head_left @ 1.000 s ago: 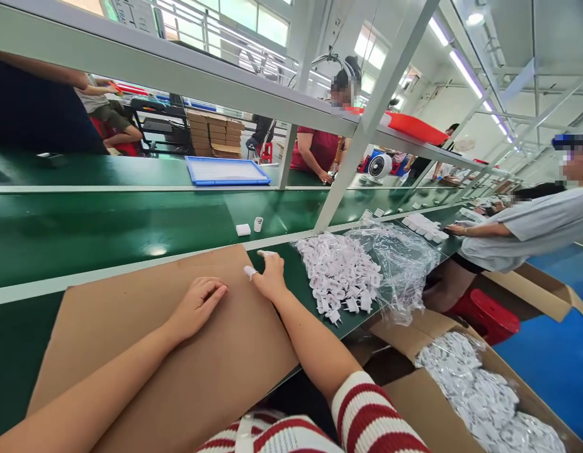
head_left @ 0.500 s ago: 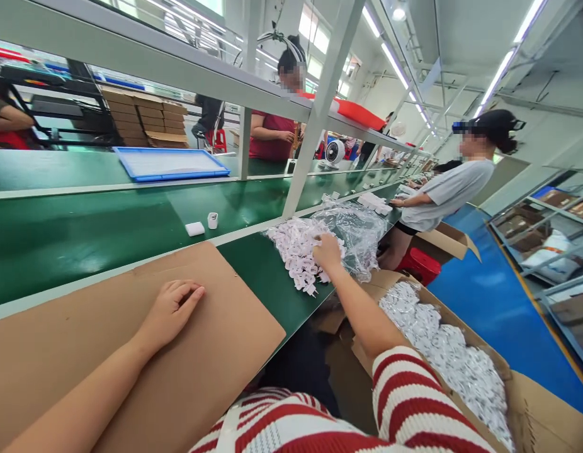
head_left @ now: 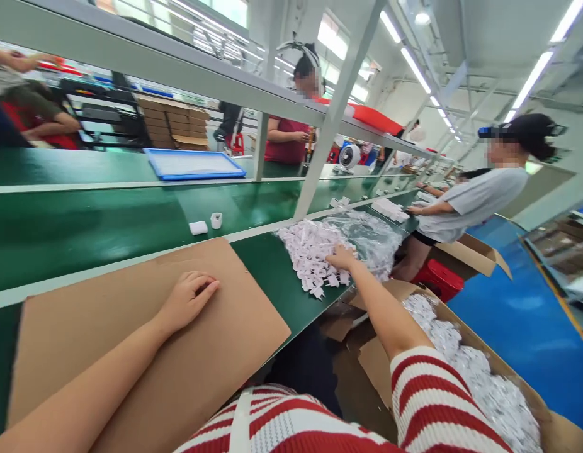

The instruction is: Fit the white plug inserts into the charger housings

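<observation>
My left hand (head_left: pixel 190 299) rests on a brown cardboard sheet (head_left: pixel 145 352) on the green bench, fingers curled loosely and holding nothing. My right hand (head_left: pixel 341 257) reaches out to the right and lies on a pile of small white plastic plug parts (head_left: pixel 310 251) heaped on clear plastic film (head_left: pixel 376 236). Its fingers are pressed down into the pile; what they hold, if anything, is hidden. Two small white parts (head_left: pixel 206 224) sit on the green conveyor belt (head_left: pixel 84 220) beyond the cardboard.
An open cardboard box (head_left: pixel 466 377) of white parts stands on the floor at my right. A blue tray (head_left: pixel 192 165) lies on the far bench. A slanted white frame post (head_left: pixel 339 107) rises behind the pile. A person in a grey shirt (head_left: pixel 466 198) works further right.
My right hand left the cardboard's edge and swung right onto the pile of white parts. The view turned to the right. My left hand stayed on the cardboard.
</observation>
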A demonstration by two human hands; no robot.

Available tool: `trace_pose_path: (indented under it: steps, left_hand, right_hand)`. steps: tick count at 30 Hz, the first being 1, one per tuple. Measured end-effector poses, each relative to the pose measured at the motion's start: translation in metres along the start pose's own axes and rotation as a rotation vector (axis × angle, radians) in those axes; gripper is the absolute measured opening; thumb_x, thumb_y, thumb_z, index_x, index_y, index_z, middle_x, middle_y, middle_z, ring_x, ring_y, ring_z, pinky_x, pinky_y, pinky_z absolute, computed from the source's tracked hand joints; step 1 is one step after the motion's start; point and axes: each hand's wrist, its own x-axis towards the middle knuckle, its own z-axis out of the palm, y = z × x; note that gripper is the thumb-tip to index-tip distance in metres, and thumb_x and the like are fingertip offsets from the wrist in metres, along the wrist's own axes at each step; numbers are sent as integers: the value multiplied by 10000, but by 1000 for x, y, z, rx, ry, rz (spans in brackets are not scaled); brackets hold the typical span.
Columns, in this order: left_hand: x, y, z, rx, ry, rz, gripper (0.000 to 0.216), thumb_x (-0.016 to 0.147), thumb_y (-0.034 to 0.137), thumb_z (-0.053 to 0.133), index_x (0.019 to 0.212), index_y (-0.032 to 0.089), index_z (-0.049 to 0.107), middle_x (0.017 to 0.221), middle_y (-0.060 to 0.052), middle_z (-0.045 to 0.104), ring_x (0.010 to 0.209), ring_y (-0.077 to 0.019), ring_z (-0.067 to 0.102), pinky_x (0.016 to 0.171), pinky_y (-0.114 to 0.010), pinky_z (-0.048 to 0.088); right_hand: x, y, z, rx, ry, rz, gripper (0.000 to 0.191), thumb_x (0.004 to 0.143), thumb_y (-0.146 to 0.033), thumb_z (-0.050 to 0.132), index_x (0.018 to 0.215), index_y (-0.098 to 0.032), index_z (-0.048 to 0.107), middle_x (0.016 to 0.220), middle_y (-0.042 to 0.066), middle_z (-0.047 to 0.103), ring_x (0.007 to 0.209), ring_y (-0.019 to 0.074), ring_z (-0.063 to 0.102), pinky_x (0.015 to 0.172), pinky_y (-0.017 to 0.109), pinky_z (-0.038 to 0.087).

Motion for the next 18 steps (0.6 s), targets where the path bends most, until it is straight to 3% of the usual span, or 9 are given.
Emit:
trace_pose_path:
  steps: [2, 5, 9, 12, 18]
  left_hand:
    - [-4, 1, -3, -5, -25, -1, 467, 965, 596, 460, 888, 215, 719, 1112, -82, 717, 1132, -280, 564, 1075, -455, 409]
    - [-7, 3, -5, -22, -41, -14, 448, 969, 575, 460, 865, 221, 714, 1114, -77, 713, 1129, -277, 560, 1041, -442, 436]
    - [-8, 3, -5, -43, -50, -21, 419, 963, 569, 478, 878, 235, 717, 1103, -72, 711, 1157, -285, 547, 1045, -445, 437]
    - [-6, 2, -4, -33, -63, -14, 413, 959, 574, 485, 914, 236, 718, 1121, -72, 704, 1170, -290, 535, 1069, -461, 417]
    - [-4, -2, -2, -10, -67, 15, 419, 960, 582, 482, 934, 235, 715, 1124, -68, 703, 1166, -287, 537, 1065, -450, 418]
  right_hand:
    - [-8, -12, 11, -16, -15, -31, 582, 822, -341, 638, 1348, -98, 582, 1480, 227, 512, 1425, 452, 364, 1092, 587, 348]
    - [-25, -26, 22, -49, -9, -96, 565, 833, -371, 628, 1323, -96, 572, 1454, 239, 506, 1428, 436, 348, 1108, 595, 319]
    - [-57, -51, 40, -94, 102, -74, 493, 845, -345, 590, 1262, -83, 579, 1373, 247, 523, 1367, 410, 405, 1071, 534, 363]
    - [-77, -75, 55, -55, 196, -48, 464, 855, -327, 555, 1257, -94, 576, 1400, 242, 506, 1421, 399, 346, 1092, 537, 339]
    - [-83, -117, 71, 101, 343, -67, 413, 840, -307, 558, 1204, -119, 603, 1369, 234, 538, 1425, 394, 353, 1118, 573, 304]
